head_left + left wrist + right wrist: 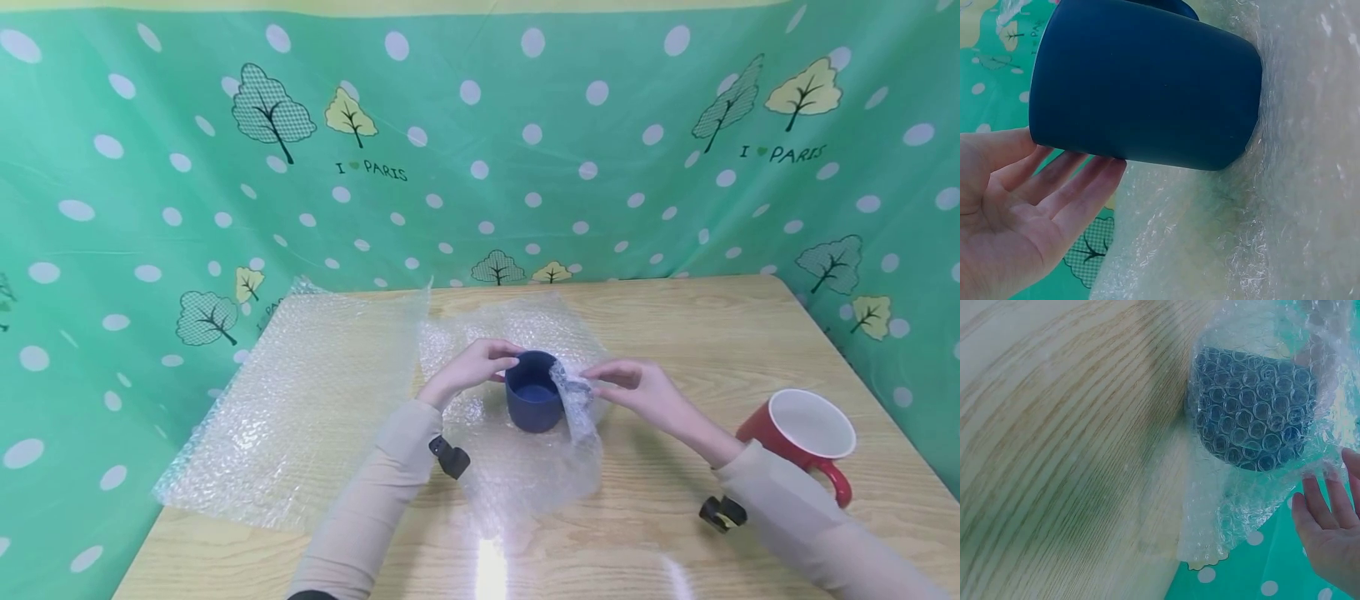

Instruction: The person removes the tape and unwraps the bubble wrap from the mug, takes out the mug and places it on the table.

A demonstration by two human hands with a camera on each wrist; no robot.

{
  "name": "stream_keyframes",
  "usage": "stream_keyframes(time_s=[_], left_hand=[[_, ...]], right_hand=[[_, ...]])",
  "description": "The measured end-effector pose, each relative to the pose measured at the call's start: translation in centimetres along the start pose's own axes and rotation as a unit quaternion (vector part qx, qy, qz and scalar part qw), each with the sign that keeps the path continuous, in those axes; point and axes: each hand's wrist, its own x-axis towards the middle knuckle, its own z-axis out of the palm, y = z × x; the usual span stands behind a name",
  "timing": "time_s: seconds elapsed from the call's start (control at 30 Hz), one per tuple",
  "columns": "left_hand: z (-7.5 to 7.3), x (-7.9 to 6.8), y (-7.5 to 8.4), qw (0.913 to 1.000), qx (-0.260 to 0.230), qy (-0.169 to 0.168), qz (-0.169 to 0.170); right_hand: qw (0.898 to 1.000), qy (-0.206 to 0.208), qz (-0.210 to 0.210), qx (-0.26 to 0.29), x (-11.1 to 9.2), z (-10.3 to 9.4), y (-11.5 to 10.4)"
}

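Observation:
A dark blue mug (534, 408) stands upright on a sheet of bubble wrap (517, 475). My left hand (480, 365) rests against its left side near the rim, with the fingers extended along the wall in the left wrist view. At the mug's right side, my right hand (637, 387) pinches a raised edge of the same wrap. This lifted part (1254, 412) covers the mug's right side in the right wrist view, and the blue shows through the bubbles. In the left wrist view, the mug's near wall (1147, 87) is bare.
A second sheet of bubble wrap (300, 408) lies flat on the left of the wooden table (675, 317). On the right stands a red mug (780, 433) with a white inside, close to my right forearm. A green patterned curtain (480, 108) hangs behind the table.

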Motion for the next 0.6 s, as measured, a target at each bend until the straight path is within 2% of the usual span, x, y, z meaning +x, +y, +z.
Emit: stream_keyframes(time_s=[0.2,0.4,0.6], left_hand=[[-0.1,-0.1,0.0,1.0,-0.007,-0.004,-0.001],[0.0,-0.3,0.4,1.0,-0.008,-0.005,-0.003],[0.0,-0.1,0.0,1.0,-0.005,-0.001,-0.004]], right_hand=[[1.0,0.011,-0.006,0.027,-0.6,-0.2,0.0],[0.999,0.025,0.02,0.02,-1.2,-0.5,-0.1],[1.0,0.024,0.016,0.012,-1.6,-0.8,0.1]])
